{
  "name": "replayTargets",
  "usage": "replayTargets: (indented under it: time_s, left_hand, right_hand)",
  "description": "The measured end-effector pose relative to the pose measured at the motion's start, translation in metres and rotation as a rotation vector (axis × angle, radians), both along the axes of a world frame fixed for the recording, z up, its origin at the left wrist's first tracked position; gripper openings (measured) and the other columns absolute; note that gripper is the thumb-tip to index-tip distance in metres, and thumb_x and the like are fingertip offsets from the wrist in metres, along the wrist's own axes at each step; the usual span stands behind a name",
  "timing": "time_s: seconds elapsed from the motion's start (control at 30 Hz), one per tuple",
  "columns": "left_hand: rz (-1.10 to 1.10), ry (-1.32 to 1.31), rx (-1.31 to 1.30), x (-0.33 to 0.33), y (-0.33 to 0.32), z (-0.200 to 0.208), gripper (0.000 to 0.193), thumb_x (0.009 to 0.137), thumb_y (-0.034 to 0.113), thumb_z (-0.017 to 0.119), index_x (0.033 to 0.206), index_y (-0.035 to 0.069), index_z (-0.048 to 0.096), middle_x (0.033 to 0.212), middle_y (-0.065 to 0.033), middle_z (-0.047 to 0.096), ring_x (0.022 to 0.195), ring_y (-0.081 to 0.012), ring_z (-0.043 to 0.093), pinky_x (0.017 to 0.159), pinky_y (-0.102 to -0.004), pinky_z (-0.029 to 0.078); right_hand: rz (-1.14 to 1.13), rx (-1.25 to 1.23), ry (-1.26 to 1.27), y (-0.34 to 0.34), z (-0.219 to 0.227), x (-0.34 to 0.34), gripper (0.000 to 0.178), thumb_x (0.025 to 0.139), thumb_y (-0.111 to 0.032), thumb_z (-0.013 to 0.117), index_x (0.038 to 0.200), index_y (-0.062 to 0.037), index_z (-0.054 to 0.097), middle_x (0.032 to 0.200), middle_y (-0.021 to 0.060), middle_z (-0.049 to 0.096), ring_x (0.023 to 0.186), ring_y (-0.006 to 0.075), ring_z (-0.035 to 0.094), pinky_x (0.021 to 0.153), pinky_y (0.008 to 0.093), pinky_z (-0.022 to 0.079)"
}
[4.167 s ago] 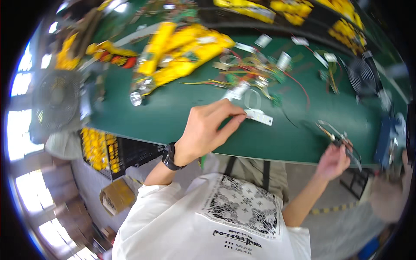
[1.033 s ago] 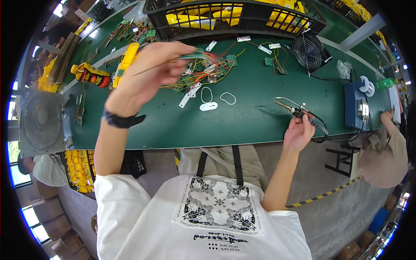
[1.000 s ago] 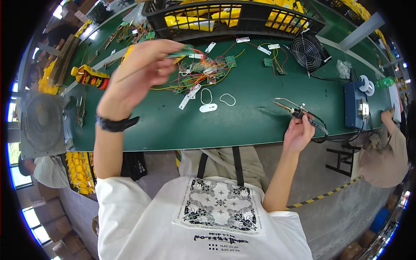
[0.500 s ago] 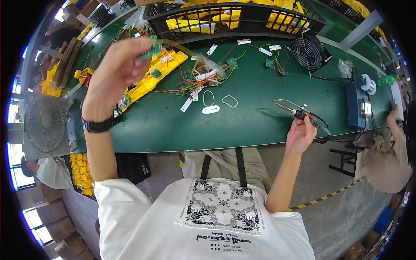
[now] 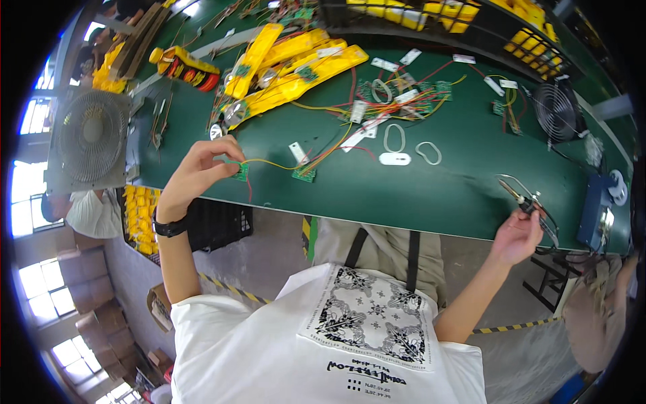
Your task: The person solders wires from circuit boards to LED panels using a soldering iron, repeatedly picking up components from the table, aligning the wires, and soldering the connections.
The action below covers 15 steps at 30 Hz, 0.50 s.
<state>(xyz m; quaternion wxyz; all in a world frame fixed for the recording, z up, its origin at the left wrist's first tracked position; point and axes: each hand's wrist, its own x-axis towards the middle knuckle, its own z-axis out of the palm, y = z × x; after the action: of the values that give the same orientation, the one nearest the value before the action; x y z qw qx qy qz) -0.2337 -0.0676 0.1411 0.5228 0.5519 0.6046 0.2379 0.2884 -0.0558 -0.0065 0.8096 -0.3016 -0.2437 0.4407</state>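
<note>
My left hand [image 5: 202,172] pinches a small green circuit board [image 5: 240,172] by its edge, low over the near left part of the green table. A red wire hangs from that board, and a yellow wire runs from it to the right. My right hand [image 5: 518,237] holds a soldering iron [image 5: 523,204] at the table's near right edge, its tip pointing up and left, away from any part. Between the hands lie another green board [image 5: 304,174], a white oval plate [image 5: 395,159] and a white ring [image 5: 428,153]. Yellow plastic housings [image 5: 296,77] lie beyond my left hand.
A tangle of wired boards [image 5: 410,97] lies mid-table. Behind stands a black crate [image 5: 431,40] with yellow parts. A bottle [image 5: 185,67] lies at the far left. On the right are a small black fan [image 5: 557,113] and a blue soldering station [image 5: 595,209]. A person [image 5: 595,310] sits at right.
My left hand has come down and nearer, carrying a green board from beside the yellow housings toward the table's front edge. The whole view has shifted; my right hand still grips the soldering iron.
</note>
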Motion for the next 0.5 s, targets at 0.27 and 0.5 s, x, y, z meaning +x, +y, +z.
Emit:
replayTargets:
  time_s: [0.27, 0.5]
  left_hand:
    - [0.002, 0.513, 0.337, -0.028, -0.022, -0.044, 0.013, 0.075, 0.005, 0.061, 0.087, 0.001, 0.062, 0.088, -0.0057, 0.064, 0.083, -0.0194, 0.06, 0.068, -0.029, 0.043]
    - [0.21, 0.923, 0.662, -0.026, -0.022, -0.046, 0.025, 0.077, 0.002, 0.06, 0.102, 0.0, 0.062, 0.107, -0.0131, 0.064, 0.102, -0.0275, 0.059, 0.09, -0.034, 0.044]
  right_hand:
    - [0.082, -0.034, -0.142, 0.003, 0.001, -0.001, 0.019, 0.093, -0.008, 0.047, 0.105, 0.0047, 0.055, 0.093, 0.012, 0.059, 0.071, 0.0142, 0.049, 0.054, 0.0243, 0.039]
    - [0.127, -0.009, -0.115, 0.0, -0.002, 0.009, 0.021, 0.093, -0.011, 0.047, 0.104, 0.0046, 0.056, 0.098, 0.0132, 0.061, 0.072, 0.0149, 0.051, 0.052, 0.0241, 0.036]
